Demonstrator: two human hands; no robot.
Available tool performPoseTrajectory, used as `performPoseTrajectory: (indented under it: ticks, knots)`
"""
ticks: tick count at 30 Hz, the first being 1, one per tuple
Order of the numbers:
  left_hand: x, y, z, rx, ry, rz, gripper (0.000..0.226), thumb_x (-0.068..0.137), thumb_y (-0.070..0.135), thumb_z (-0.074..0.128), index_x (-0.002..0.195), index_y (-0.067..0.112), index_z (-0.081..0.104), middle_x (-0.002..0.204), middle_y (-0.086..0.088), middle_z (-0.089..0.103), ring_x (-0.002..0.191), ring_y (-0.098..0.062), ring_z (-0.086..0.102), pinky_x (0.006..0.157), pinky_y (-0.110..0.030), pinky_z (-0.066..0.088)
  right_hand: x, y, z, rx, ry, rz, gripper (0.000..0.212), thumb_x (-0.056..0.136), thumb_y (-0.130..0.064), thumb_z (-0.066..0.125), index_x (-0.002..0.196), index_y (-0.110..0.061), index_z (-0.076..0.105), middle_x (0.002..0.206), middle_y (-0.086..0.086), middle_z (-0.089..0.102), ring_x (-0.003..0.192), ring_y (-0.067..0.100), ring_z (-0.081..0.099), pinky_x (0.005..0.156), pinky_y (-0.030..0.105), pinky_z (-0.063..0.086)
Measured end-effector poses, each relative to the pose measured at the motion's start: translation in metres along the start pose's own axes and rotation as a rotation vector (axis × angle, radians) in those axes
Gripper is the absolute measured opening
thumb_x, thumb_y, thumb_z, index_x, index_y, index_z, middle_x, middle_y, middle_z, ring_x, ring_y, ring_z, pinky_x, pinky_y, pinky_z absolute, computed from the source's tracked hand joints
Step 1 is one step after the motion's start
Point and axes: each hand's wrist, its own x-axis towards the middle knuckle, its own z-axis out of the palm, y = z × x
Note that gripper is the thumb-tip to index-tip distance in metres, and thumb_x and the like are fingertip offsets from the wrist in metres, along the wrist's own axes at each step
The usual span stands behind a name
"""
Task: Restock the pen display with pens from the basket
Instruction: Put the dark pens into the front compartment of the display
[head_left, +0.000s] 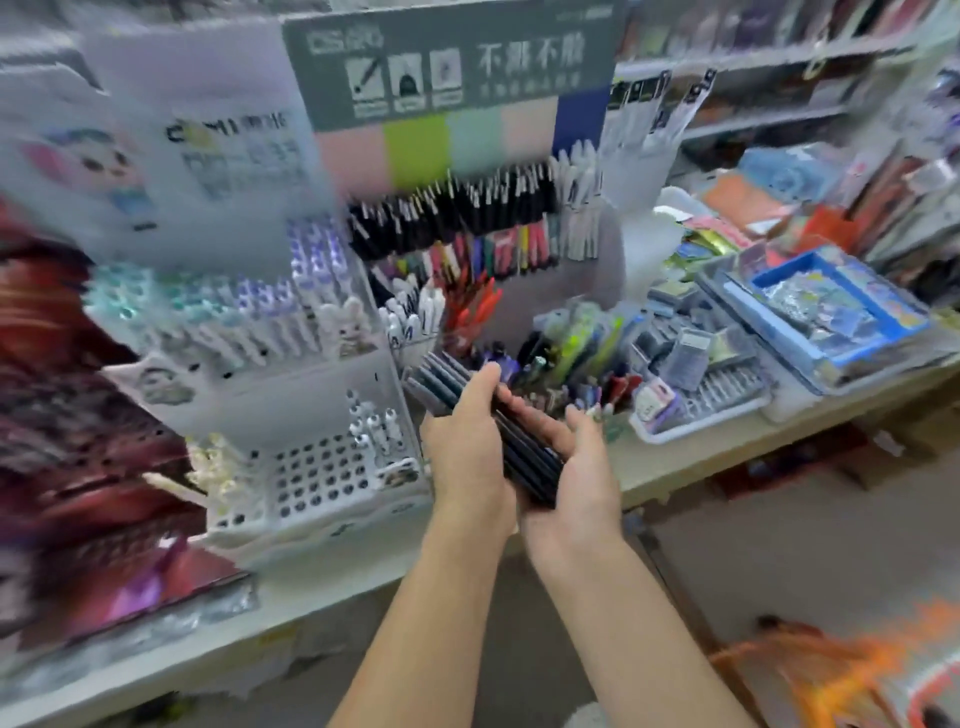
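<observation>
Looking down past both forearms: bottom right, an orange basket (852, 675), blurred, sits low on the floor side, well apart from the hands. I can't make out its contents.

Mid-frame, both hands meet over the edge of the counter (701, 457). A bundle of dark pens (511, 434) lies between them, running diagonally from lower right to upper left. Left hand (467, 441) is curled over the bundle from the left, thumb tip near its upper end. Right hand (582, 462) cups it from below and right, palm up, fingers loosely bent around the lower end.

Just beside the left hand, a white perforated pen stand (322, 478), mostly bare holes, a few white pens (376, 428) in its back right corner.

Behind the hands, the tiered pen display (467, 228): rows of black pens on top, coloured ones below. Above it, a grey sign (457, 67) with Chinese characters. Far right, a blue tray (841, 306) and shelves (779, 57), all smeared by motion blur.
</observation>
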Motion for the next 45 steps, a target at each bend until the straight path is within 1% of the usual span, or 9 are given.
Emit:
performPoseTrajectory:
  ticks: [3, 9, 11, 14, 18, 29, 35, 39, 45]
  knots:
    - [-0.005, 0.005, 0.001, 0.058, -0.036, 0.091, 0.017, 0.088, 0.013, 0.074, 0.081, 0.009, 0.059, 0.059, 0.000, 0.059, 0.054, -0.017, 0.058, 0.062, -0.035, 0.051, 0.002, 0.007, 0.013, -0.033, 0.040, -0.018, 0.043, 0.104, -0.030, 0.047, 0.080, -0.009, 0.075, 0.082, 0.012, 0.077, 0.067, 0.022, 0.075, 0.071, 0.036, 0.057]
    - [0.004, 0.010, 0.009, 0.386, -0.105, 0.285, 0.023, 0.088, 0.013, 0.072, 0.071, 0.002, 0.060, 0.059, -0.011, 0.059, 0.056, -0.022, 0.058, 0.062, -0.036, 0.054, 0.020, -0.001, 0.018, -0.108, -0.088, 0.067, 0.036, 0.102, -0.033, 0.051, 0.110, -0.008, 0.075, 0.107, 0.013, 0.076, 0.098, 0.029, 0.074, 0.085, 0.040, 0.058]
    - [0.016, 0.016, 0.012, 0.396, -0.157, 0.230, 0.029, 0.089, 0.012, 0.069, 0.063, 0.009, 0.056, 0.055, -0.009, 0.053, 0.052, -0.022, 0.051, 0.058, -0.034, 0.048, 0.033, -0.012, 0.017, -0.215, -0.167, 0.005, 0.038, 0.102, -0.038, 0.050, 0.102, -0.009, 0.075, 0.099, 0.009, 0.076, 0.091, 0.026, 0.073, 0.084, 0.038, 0.054]
    - [0.033, 0.019, 0.019, 0.498, -0.332, 0.040, 0.024, 0.091, 0.012, 0.067, 0.069, 0.013, 0.059, 0.057, -0.005, 0.048, 0.050, -0.020, 0.045, 0.054, -0.031, 0.042, 0.056, -0.051, 0.017, -0.523, -0.226, -0.223, 0.040, 0.103, -0.039, 0.052, 0.095, -0.009, 0.076, 0.065, 0.006, 0.060, 0.053, 0.018, 0.054, 0.054, 0.034, 0.042]
    - [0.044, 0.007, 0.050, 0.552, -0.466, -0.151, 0.014, 0.093, 0.009, 0.065, 0.080, 0.011, 0.061, 0.059, -0.004, 0.048, 0.047, -0.015, 0.044, 0.050, -0.027, 0.039, 0.087, -0.105, 0.020, -0.712, -0.407, -0.209, 0.039, 0.098, -0.040, 0.063, 0.091, -0.002, 0.071, 0.070, 0.023, 0.056, 0.037, 0.022, 0.044, 0.040, 0.028, 0.041]
    - [0.075, -0.019, 0.112, 0.388, -0.325, 0.005, 0.020, 0.092, 0.025, 0.069, 0.087, 0.007, 0.065, 0.062, -0.006, 0.052, 0.049, -0.018, 0.048, 0.048, -0.028, 0.045, 0.143, -0.153, 0.048, -0.731, -0.305, -0.408, 0.025, 0.097, -0.028, 0.066, 0.080, -0.011, 0.069, 0.047, 0.001, 0.046, 0.032, 0.021, 0.040, 0.038, 0.026, 0.041]
    - [0.085, -0.005, 0.108, 0.352, -0.141, 0.125, 0.023, 0.089, 0.028, 0.073, 0.089, 0.006, 0.067, 0.072, -0.012, 0.067, 0.059, -0.025, 0.064, 0.053, -0.031, 0.051, 0.152, -0.148, 0.070, -0.631, -0.280, -0.645, 0.022, 0.098, -0.034, 0.064, 0.079, -0.024, 0.068, 0.056, -0.010, 0.052, 0.053, 0.014, 0.047, 0.052, 0.033, 0.042]
    - [0.098, 0.004, 0.089, 0.357, -0.024, 0.226, 0.024, 0.094, 0.022, 0.070, 0.075, 0.013, 0.059, 0.062, -0.003, 0.056, 0.054, -0.019, 0.051, 0.055, -0.031, 0.048, 0.160, -0.157, 0.076, -0.437, -0.205, -0.782, 0.019, 0.103, -0.023, 0.057, 0.090, -0.011, 0.062, 0.060, -0.008, 0.053, 0.048, 0.011, 0.050, 0.046, 0.027, 0.047]
    - [0.106, 0.014, 0.072, 0.622, -0.036, 0.372, 0.022, 0.096, 0.023, 0.066, 0.084, 0.005, 0.067, 0.067, 0.002, 0.072, 0.051, -0.015, 0.052, 0.060, -0.021, 0.050, 0.183, -0.139, 0.074, -0.610, -0.227, -0.929, 0.013, 0.103, -0.018, 0.058, 0.095, -0.009, 0.064, 0.074, -0.003, 0.062, 0.063, 0.017, 0.065, 0.057, 0.029, 0.059]
